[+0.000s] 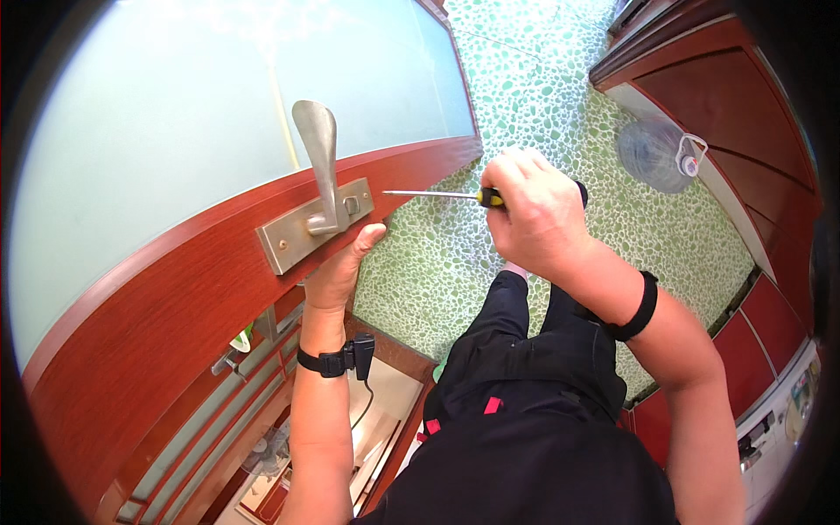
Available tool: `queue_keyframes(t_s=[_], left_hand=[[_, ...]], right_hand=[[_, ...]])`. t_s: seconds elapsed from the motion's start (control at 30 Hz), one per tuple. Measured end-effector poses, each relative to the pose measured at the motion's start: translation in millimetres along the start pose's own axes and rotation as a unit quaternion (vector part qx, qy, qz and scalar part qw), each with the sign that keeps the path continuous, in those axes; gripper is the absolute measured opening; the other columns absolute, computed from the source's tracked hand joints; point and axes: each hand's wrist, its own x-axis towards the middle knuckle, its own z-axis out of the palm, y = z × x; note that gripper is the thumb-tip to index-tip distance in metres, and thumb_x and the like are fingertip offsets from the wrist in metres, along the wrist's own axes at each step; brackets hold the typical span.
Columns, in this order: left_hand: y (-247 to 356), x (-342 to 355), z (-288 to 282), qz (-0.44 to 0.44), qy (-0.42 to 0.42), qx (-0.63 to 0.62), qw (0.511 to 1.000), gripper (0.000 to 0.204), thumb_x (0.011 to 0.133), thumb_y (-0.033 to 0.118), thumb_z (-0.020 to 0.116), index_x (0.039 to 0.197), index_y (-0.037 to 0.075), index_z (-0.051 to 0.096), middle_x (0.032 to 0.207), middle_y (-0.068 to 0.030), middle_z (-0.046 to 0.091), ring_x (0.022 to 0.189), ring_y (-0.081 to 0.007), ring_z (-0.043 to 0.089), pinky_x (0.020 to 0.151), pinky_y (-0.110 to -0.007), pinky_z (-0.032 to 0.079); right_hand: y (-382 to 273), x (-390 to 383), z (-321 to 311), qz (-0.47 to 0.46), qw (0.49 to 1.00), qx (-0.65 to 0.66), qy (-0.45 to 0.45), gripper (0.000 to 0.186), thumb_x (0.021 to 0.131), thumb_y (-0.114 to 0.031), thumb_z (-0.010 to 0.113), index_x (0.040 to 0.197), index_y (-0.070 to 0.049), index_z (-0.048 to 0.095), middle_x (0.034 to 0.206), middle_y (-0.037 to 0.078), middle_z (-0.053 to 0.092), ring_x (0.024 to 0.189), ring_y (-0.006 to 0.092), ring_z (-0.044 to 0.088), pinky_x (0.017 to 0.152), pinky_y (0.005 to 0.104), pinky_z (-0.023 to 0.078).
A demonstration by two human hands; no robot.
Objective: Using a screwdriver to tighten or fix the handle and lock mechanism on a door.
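Note:
A red-brown wooden door [188, 262] with a frosted glass panel carries a metal lever handle [322, 162] on a rectangular plate [293, 236]. Screws show near both ends of that plate. My left hand [335, 269] grips the door's edge beside the plate, thumb along it; the other fingers are hidden behind the door. My right hand [535, 210] is closed around the black-and-yellow handle of a screwdriver [437, 193]. Its shaft points left, and the tip hangs just right of the plate's upper screw, apart from it.
A clear plastic water jug [652, 156] with a white carrying handle stands on the green pebble-patterned floor [542, 79]. Red-brown cabinets [726, 114] line the right side. Below the door, a fan [265, 451] and furniture show through the opening.

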Motion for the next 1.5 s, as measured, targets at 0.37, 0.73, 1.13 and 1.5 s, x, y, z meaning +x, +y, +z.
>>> queue_keyframes(t_s=[0.37, 0.73, 1.13, 1.5], left_hand=[[-3.3, 3.8, -13.2, -0.014, -0.065, -0.048, 0.997, 0.039, 0.086, 0.03, 0.093, 0.111, 0.006, 0.075, 0.105, -0.0012, 0.075, 0.095, -0.0126, 0.07, 0.084, -0.031, 0.058], [-4.5, 3.1, 1.3, 0.019, -0.047, -0.165, 0.985, 0.054, 0.086, 0.028, 0.091, 0.129, 0.003, 0.069, 0.118, -0.0053, 0.075, 0.106, -0.017, 0.071, 0.097, -0.035, 0.059], [-18.0, -5.2, -4.7, 0.036, -0.02, -0.077, 0.996, 0.049, 0.089, 0.031, 0.089, 0.125, 0.004, 0.071, 0.111, -0.0024, 0.075, 0.099, -0.0144, 0.07, 0.088, -0.033, 0.058], [-7.1, -3.6, 1.5, -0.014, -0.033, -0.104, 0.994, 0.047, 0.091, 0.032, 0.087, 0.126, 0.004, 0.07, 0.117, -0.0024, 0.073, 0.105, -0.0145, 0.069, 0.094, -0.033, 0.057]], right_hand=[[-37.5, 17.8, 74.7, 0.127, 0.895, 0.425, -0.037, 0.051, 0.085, -0.016, 0.088, 0.133, -0.01, 0.072, 0.131, 0.01, 0.066, 0.111, 0.0226, 0.069, 0.096, 0.0338, 0.056], [-42.0, 27.4, 98.7, 0.042, 0.892, 0.446, 0.059, 0.056, 0.08, -0.01, 0.088, 0.133, -0.011, 0.071, 0.122, 0.008, 0.071, 0.111, 0.0256, 0.071, 0.095, 0.0347, 0.059], [-48.0, 27.9, 95.1, 0.073, 0.901, 0.416, 0.105, 0.044, 0.079, -0.007, 0.087, 0.121, -0.012, 0.075, 0.111, 0.007, 0.073, 0.096, 0.0267, 0.073, 0.082, 0.0351, 0.061], [-45.6, 31.6, 88.6, 0.067, 0.916, 0.383, 0.1, 0.042, 0.08, -0.009, 0.087, 0.12, -0.014, 0.075, 0.113, 0.004, 0.074, 0.098, 0.0242, 0.073, 0.084, 0.0335, 0.061]])
